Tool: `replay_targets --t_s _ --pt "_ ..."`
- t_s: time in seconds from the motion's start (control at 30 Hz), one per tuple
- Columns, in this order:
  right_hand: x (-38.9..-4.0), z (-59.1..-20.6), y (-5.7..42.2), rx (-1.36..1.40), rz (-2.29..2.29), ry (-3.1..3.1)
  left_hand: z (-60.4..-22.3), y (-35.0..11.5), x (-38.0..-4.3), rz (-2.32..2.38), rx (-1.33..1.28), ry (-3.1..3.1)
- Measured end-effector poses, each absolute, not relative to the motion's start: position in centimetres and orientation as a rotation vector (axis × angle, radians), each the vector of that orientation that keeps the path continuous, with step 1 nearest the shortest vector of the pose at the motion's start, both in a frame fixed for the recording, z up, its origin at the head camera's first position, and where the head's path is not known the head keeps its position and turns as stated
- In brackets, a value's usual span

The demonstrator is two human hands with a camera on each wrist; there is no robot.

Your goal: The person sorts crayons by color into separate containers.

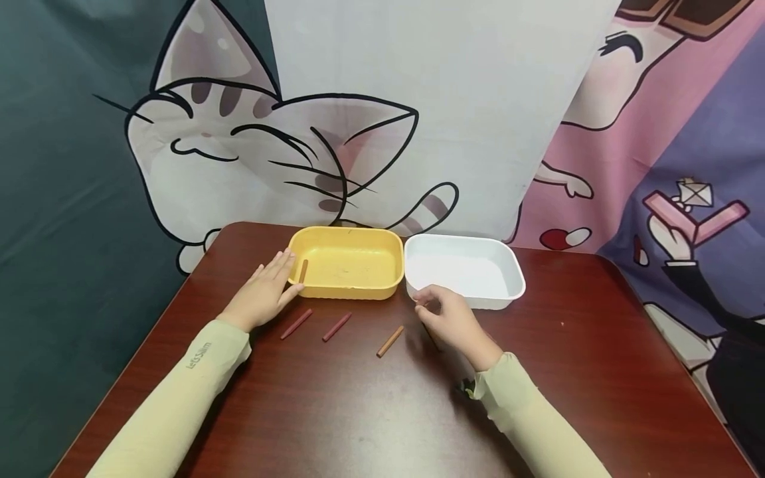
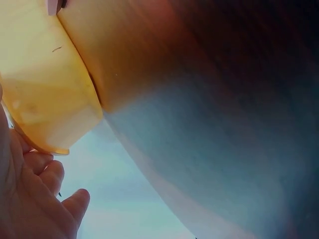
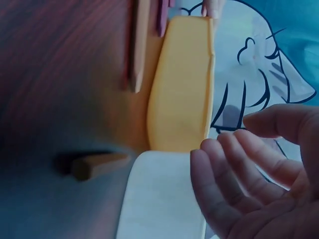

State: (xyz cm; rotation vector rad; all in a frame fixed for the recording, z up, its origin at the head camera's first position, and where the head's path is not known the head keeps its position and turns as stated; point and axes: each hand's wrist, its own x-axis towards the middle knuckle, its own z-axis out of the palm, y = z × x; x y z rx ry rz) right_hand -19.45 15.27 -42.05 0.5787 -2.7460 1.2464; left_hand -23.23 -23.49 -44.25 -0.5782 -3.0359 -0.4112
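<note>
My left hand lies with fingers extended against the left end of a yellow tray. One brown crayon is inside that tray, near my fingertips. In the left wrist view, the fingers of my left hand touch the tray's rim. My right hand hovers by the front left corner of a white tray, its fingers loosely bent; the right wrist view shows nothing between them. Below it on the table lies a dark brown crayon, partly hidden in the head view.
Two dark red crayons and a tan crayon lie on the brown table in front of the trays. The trays stand side by side at the back edge, before a printed cat curtain.
</note>
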Motion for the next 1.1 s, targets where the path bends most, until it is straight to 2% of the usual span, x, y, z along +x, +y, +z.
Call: replay_targets --t_s 0.7,1.1 --pt "-18.4 -43.6 16.4 0.345 0.971 -2.992 -44.2 -23.5 -23.2 -0.412 -0.582 -3.027" --pt "-18.9 -44.5 15.9 0.364 0.857 -3.042 -44.3 -23.5 -23.3 -0.412 -0.58 -3.022"
